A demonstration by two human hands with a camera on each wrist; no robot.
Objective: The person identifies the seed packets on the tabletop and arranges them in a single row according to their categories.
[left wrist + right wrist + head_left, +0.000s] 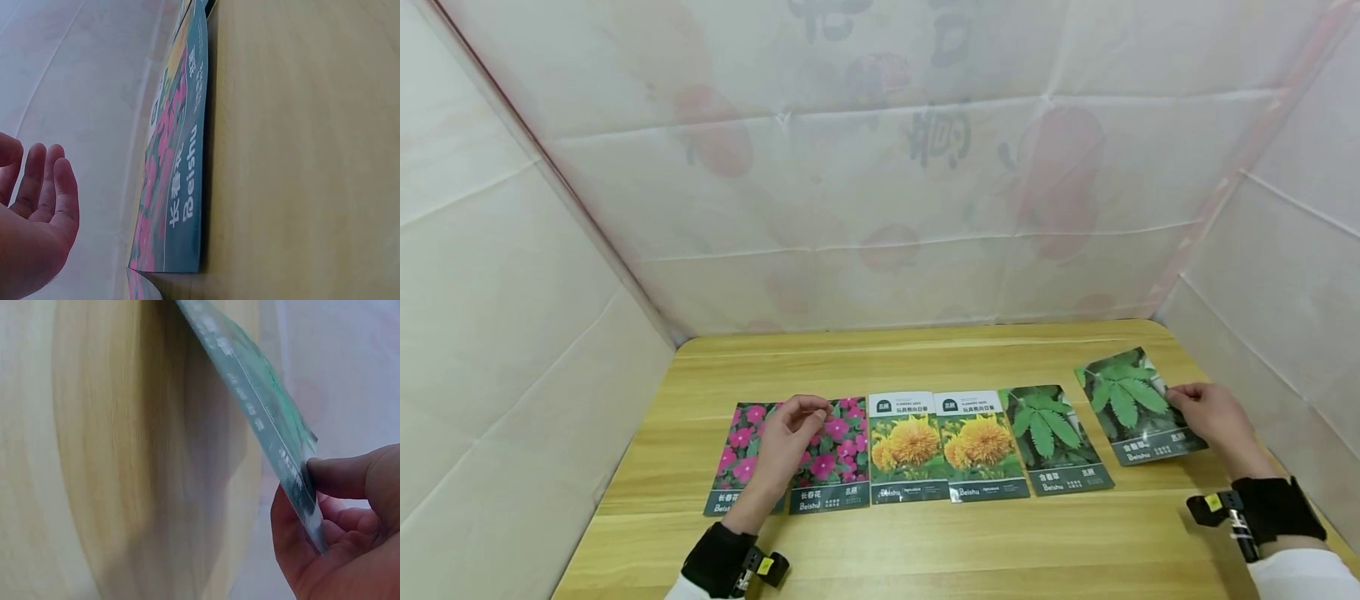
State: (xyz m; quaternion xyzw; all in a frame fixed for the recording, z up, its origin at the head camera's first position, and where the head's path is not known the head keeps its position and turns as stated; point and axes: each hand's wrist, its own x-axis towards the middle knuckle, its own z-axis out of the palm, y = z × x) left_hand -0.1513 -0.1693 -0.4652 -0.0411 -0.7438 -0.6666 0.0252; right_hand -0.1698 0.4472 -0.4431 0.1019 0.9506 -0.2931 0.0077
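Note:
My right hand (1216,418) pinches the right edge of a green-leaf seed packet (1126,402). In the right wrist view that packet (256,406) is tilted and raised off the wood, thumb on its printed face and fingers behind. My left hand (784,454), fingers loosely bent and holding nothing, hovers over two pink-flower seed packets, the left one (739,442) and its neighbour (842,450); it partly covers both. In the left wrist view the hand (40,219) is apart from the pink-flower packet (165,181).
Two yellow-flower seed packets, one (910,446) and another (987,446), lie mid-row. Another green-leaf packet (1051,433) lies to their right. All rest on a wooden table (925,550). Pale fabric walls (850,200) enclose its back and sides.

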